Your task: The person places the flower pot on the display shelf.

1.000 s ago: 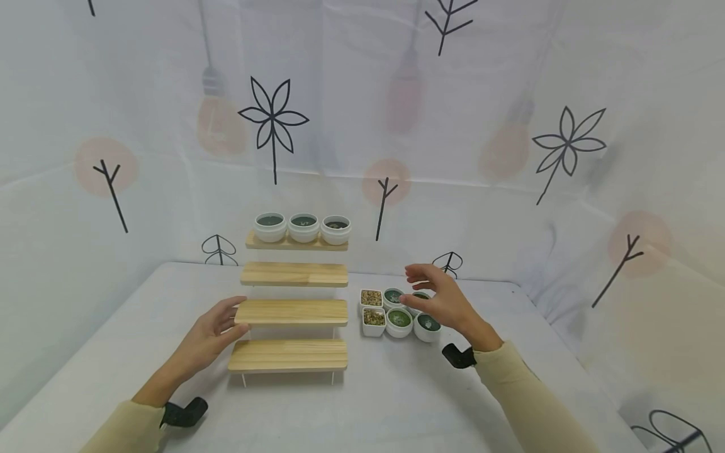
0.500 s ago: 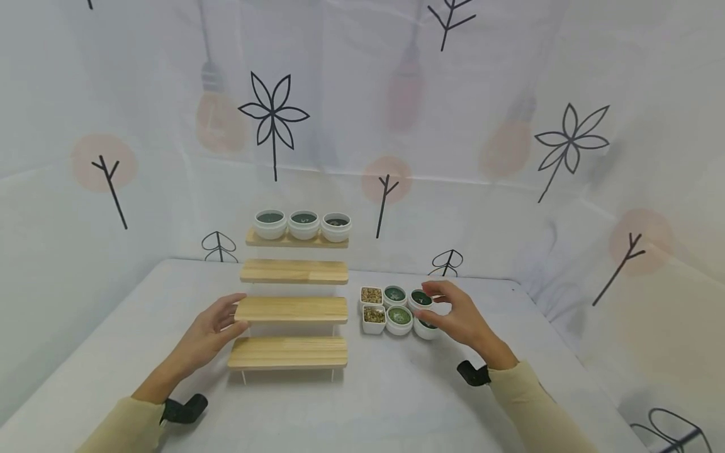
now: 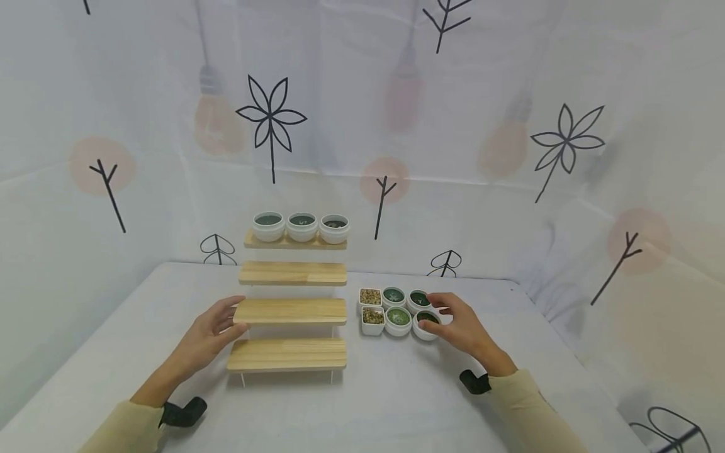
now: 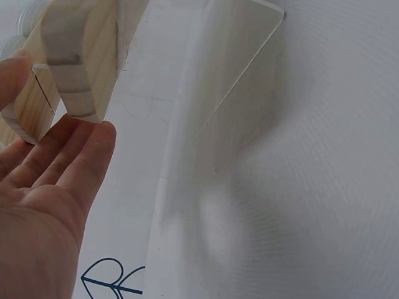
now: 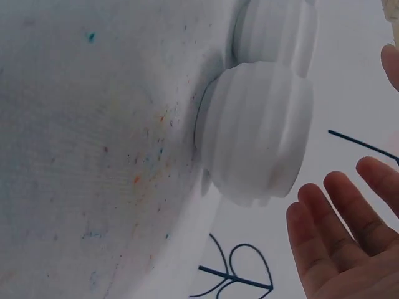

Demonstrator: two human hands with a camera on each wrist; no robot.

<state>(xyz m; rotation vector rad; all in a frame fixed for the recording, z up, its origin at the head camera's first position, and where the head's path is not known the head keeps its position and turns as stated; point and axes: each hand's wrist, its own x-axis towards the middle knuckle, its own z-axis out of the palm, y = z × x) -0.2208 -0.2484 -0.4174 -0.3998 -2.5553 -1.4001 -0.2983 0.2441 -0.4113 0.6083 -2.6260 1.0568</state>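
Note:
My left hand (image 3: 206, 333) grips the left end of a tiered wooden shelf stand (image 3: 286, 355), its thumb and fingers at one of the middle boards (image 3: 290, 311). In the left wrist view, the fingertips meet the end of a board (image 4: 78, 75). My right hand (image 3: 461, 327) is spread around the right side of a round white pot (image 3: 425, 335) with dark green contents. In the right wrist view, its fingers (image 5: 340, 199) stay a little apart from the ribbed white pot (image 5: 255, 131). Behind that pot stands another round one (image 3: 419, 309).
Three white pots (image 3: 302, 233) stand in a row on the top board. Left of my right hand are two square pots (image 3: 372, 329) with grainy contents and two round ones (image 3: 398, 331). A patterned cloth backdrop (image 3: 340, 145) rises behind the white table (image 3: 396, 396).
My right hand has moved right and down from above the pots to beside the front right one, uncovering the pot behind it. My left hand stays at the stand.

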